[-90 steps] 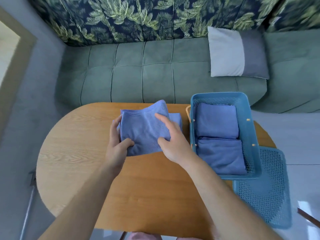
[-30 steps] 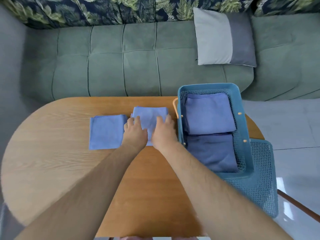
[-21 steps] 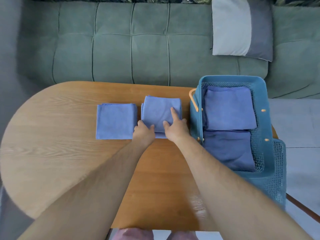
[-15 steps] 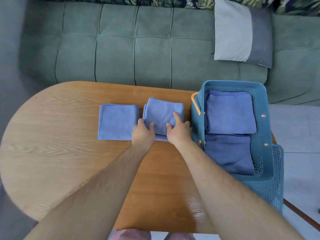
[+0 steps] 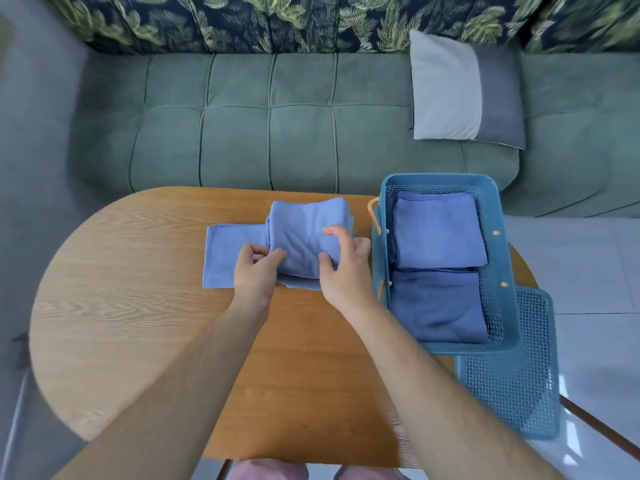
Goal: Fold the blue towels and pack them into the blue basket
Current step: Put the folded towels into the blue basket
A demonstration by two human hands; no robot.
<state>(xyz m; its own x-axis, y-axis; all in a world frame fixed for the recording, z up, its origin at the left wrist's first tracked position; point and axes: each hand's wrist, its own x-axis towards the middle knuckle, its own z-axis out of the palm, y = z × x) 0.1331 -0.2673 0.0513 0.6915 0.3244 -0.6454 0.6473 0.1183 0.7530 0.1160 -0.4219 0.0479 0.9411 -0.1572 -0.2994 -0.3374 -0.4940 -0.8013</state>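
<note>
Both hands are on one folded towel (image 5: 304,233) at the far middle of the table (image 5: 138,306). The left hand (image 5: 254,275) pinches its near-left corner, thumb on top and fingers curled under. The right hand (image 5: 346,268) grips the near-right edge the same way, fingers bent round the cloth. Neither hand is spread or free. We read the two-sided hold as a way to stop the stacked layers sliding apart during a carry. The near edge looks raised; we cannot tell whether the far edge touches the table. A blue strip shows under the near edge — a lower layer or another cloth, unclear.

A second folded towel (image 5: 225,258) lies flat just left of the held one, partly behind the left hand, likely parked to wait its turn.

The blue basket (image 5: 379,258) stands just right of the right hand, at the table's right end — close, so the transfer is short. Inside it, a lighter towel (image 5: 440,230) fills the far half and a darker towel (image 5: 436,306) the near half, both flat.

Our judgement is that folding of this piece looks done and the step in hand is the move into the basket, on top of one packed towel. The risk is the layers fanning open mid-carry.

A blue mesh piece (image 5: 512,382) sticks out from under the basket's near corner. Behind the table are a sofa (image 5: 242,133) and a pillow (image 5: 450,91).
</note>
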